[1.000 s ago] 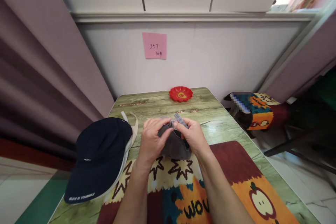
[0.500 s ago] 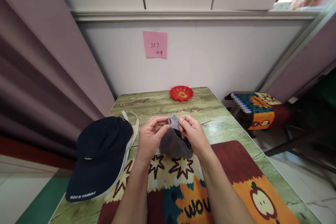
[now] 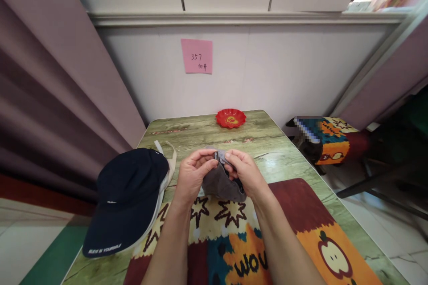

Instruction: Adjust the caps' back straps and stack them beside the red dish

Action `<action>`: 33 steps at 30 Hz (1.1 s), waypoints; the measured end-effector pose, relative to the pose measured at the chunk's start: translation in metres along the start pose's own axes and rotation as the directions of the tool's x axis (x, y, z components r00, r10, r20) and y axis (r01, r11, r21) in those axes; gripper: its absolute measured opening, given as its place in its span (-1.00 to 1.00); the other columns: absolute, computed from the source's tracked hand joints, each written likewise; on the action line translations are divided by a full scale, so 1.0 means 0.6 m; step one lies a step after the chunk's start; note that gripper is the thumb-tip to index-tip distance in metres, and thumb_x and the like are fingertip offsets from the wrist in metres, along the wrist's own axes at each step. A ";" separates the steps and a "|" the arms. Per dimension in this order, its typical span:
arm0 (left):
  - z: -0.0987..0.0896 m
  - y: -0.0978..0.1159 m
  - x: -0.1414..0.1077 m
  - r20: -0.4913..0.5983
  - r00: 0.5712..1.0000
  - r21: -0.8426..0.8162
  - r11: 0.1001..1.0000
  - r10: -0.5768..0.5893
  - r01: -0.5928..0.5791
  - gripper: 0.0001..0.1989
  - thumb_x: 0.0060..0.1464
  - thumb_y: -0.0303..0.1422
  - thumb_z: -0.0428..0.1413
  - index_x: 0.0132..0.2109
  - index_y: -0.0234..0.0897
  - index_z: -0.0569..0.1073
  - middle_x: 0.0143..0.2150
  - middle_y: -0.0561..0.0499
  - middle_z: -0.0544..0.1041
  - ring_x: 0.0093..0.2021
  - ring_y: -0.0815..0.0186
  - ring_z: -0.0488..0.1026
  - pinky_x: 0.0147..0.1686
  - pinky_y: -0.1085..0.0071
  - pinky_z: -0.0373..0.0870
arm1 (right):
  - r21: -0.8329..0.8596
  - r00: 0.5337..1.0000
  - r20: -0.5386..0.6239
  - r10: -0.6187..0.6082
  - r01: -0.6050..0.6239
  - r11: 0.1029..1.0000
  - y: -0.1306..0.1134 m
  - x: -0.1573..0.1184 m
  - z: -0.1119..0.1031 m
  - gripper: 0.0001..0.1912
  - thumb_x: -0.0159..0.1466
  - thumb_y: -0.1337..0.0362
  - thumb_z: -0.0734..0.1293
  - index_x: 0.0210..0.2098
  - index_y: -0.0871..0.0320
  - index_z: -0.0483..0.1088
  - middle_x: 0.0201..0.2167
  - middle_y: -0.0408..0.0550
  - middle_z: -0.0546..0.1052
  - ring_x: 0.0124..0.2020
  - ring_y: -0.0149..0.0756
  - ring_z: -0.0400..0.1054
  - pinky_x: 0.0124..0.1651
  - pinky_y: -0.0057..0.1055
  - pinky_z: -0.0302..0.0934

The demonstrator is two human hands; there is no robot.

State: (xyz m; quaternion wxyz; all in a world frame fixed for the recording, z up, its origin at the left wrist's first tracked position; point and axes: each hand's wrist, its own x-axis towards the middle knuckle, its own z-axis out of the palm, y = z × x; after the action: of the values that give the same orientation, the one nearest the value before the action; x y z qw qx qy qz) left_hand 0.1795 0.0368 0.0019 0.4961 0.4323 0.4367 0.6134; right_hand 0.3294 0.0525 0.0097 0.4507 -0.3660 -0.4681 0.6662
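Over the table's middle, a dark grey fabric cap [image 3: 219, 183] hangs below both hands. My left hand [image 3: 195, 171] pinches a small metal buckle [image 3: 216, 156] at its strap end. My right hand [image 3: 243, 170] is closed on the grey strap [image 3: 222, 156], whose end meets the buckle. Whether the strap has passed through the buckle cannot be told. The cap's far side is partly hidden behind the fingers. To the left lies a navy cap [image 3: 129, 196] with a white-edged brim and loose pale straps.
A red scalloped plate [image 3: 230, 118] sits at the table's back edge. A patterned mat [image 3: 294, 205] lies under my forearms on the wood-look table [image 3: 180, 131]. A pink note [image 3: 197, 56] is on the wall. Right of the table stands a stool with a patterned cover [image 3: 334, 138].
The strap end in my right hand has moved left and now meets the buckle. The gap between them has closed, and my hands are slightly nearer each other.
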 end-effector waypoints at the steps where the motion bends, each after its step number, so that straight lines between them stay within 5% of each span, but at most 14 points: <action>1: 0.000 -0.001 0.000 0.002 1.000 -0.005 1.000 -0.004 0.004 -0.73 -0.16 -0.39 0.37 -0.22 -0.29 0.59 -0.34 0.02 0.62 -0.40 0.41 0.50 -0.30 0.49 0.46 | -0.008 1.000 0.009 0.001 -0.001 1.000 0.000 0.000 0.000 -0.68 0.19 0.04 0.33 -0.49 0.13 0.25 -0.66 -0.32 0.22 -0.67 -0.54 -0.02 -0.58 -0.54 -0.04; 27: -0.014 0.016 -0.004 0.121 0.990 0.184 0.979 0.069 -0.091 -0.78 -0.11 -0.35 0.35 -0.23 -0.26 0.64 -0.28 -0.03 0.60 -0.32 0.31 0.53 -0.29 0.42 0.50 | -0.293 0.985 0.033 -0.171 0.173 0.940 -0.013 -0.007 -0.008 -0.66 0.23 0.01 0.33 -0.49 0.13 0.34 -0.57 -0.22 0.27 -0.55 -0.43 0.08 -0.47 -0.47 -0.01; 33: -0.014 0.009 -0.003 0.158 0.983 0.238 0.963 0.093 -0.130 -0.81 -0.06 -0.35 0.33 -0.23 -0.25 0.63 -0.22 -0.05 0.60 -0.29 0.27 0.56 -0.27 0.40 0.51 | -0.304 0.979 -0.048 -0.197 0.174 0.937 0.006 -0.003 -0.004 -0.74 0.34 0.03 0.23 -0.14 0.07 0.31 -0.57 -0.26 0.34 -0.56 -0.39 0.18 -0.46 -0.48 0.08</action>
State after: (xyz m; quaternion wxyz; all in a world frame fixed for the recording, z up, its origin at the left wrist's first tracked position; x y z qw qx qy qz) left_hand 0.1702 0.0331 0.0048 0.4336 0.5583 0.4472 0.5480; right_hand 0.3313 0.0506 0.0055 0.4690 -0.4098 -0.5778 0.5275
